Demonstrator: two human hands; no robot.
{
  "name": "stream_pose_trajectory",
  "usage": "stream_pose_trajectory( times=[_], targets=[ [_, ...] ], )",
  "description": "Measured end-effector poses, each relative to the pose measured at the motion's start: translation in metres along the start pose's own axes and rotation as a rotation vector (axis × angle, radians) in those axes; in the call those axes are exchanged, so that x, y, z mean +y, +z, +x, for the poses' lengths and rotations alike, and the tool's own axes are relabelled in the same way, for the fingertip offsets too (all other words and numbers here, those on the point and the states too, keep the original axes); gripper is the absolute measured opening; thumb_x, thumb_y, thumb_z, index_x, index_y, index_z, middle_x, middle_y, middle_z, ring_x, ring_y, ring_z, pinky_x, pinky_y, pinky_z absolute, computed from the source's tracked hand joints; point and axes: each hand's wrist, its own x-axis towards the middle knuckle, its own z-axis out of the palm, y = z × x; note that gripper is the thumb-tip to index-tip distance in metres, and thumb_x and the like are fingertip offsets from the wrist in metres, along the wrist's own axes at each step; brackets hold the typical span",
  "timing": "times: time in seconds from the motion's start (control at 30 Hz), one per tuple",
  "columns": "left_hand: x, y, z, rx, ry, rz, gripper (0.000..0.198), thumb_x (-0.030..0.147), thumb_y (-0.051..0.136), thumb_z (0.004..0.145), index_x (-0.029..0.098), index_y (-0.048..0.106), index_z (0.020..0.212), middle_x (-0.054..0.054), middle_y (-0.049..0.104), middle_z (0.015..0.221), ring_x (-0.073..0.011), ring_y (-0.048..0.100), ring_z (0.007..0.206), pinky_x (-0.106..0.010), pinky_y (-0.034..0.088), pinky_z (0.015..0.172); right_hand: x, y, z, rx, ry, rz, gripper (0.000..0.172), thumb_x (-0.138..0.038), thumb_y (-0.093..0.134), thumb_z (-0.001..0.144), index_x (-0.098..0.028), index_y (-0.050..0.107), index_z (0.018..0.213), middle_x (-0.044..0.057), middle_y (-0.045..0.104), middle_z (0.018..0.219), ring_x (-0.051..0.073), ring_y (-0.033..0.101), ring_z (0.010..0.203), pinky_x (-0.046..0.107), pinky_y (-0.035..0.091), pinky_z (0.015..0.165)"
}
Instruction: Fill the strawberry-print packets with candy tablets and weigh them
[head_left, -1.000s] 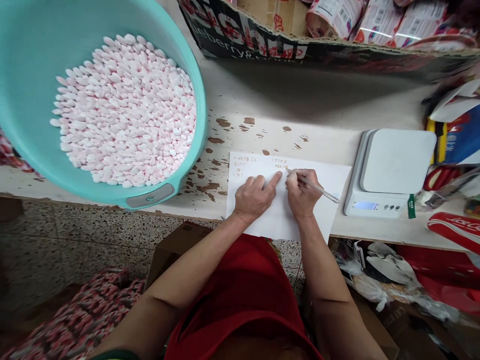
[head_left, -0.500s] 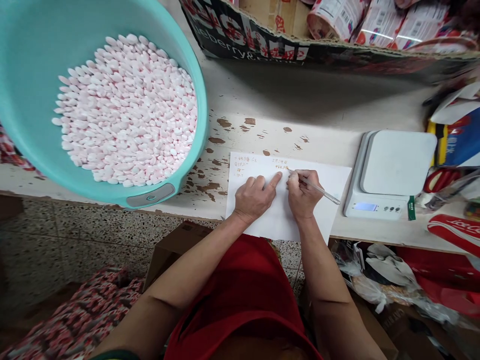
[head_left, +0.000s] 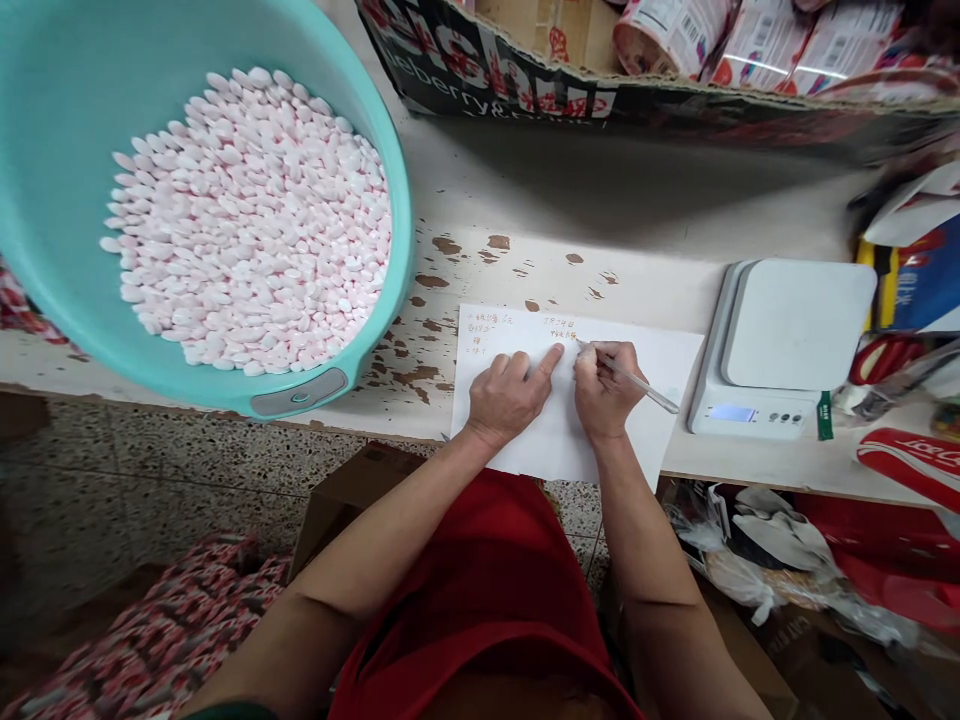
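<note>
A white sheet of paper (head_left: 555,420) with several short lines of orange handwriting lies at the table's front edge. On it rests my left hand (head_left: 510,393), holding nothing; one finger is stretched out just below the writing, and the others are bent. Gripped in my right hand (head_left: 606,393) is a slim clear pen (head_left: 651,393), its tip touching or just above the end of the second line of the right column. The pen slants back to the lower right. My right palm is turned down, so the inner fingers are partly hidden.
At left stands a large turquoise basin (head_left: 401,230) with many pale pink candy-like pieces (head_left: 255,230). A white digital scale (head_left: 799,325) sits right of the paper. Behind is a black printed carton (head_left: 487,75) of labelled tubs. A red can (head_left: 907,462) lies at the right edge.
Both hands stay almost in place on the paper. The pen tip has shifted very slightly, and the view has moved a little.
</note>
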Motion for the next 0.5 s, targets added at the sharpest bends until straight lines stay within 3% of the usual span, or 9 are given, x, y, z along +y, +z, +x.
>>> stream_pose_trajectory(
  times=[0.2, 0.4, 0.5],
  targets=[
    [0.007, -0.005, 0.002, -0.033, 0.094, 0.073, 0.045, 0.02, 0.044, 0.099, 0.037, 0.056, 0.139, -0.002, 0.051, 0.069, -0.0128, 0.047, 0.064, -0.028, 0.029, 0.053, -0.006, 0.0, 0.001, 0.068, 0.094, 0.32, 0.013, -0.034, 0.057, 0.093, -0.021, 0.053, 0.096, -0.004, 0.062, 0.076, 0.01, 0.067, 0.06, 0.025, 0.059, 0.056],
    [0.019, -0.011, 0.009, -0.039, 0.148, 0.135, 0.052, 0.013, 0.043, 0.098, 0.034, 0.05, 0.145, -0.003, 0.056, 0.074, -0.0135, 0.05, 0.066, -0.028, 0.031, 0.055, -0.011, -0.003, 0.005, 0.105, 0.114, 0.287, 0.014, -0.034, 0.057, 0.092, -0.021, 0.052, 0.095, -0.002, 0.062, 0.079, 0.011, 0.07, 0.07, 0.028, 0.062, 0.066],
    [0.018, -0.009, 0.01, -0.098, 0.134, 0.089, 0.053, 0.014, 0.042, 0.099, 0.033, 0.045, 0.148, -0.004, 0.056, 0.075, -0.0133, 0.049, 0.067, -0.028, 0.033, 0.056, -0.007, -0.009, 0.007, 0.016, 0.088, 0.225, 0.013, -0.032, 0.058, 0.091, -0.022, 0.056, 0.098, -0.002, 0.064, 0.081, 0.011, 0.069, 0.069, 0.027, 0.061, 0.066]
  ],
)
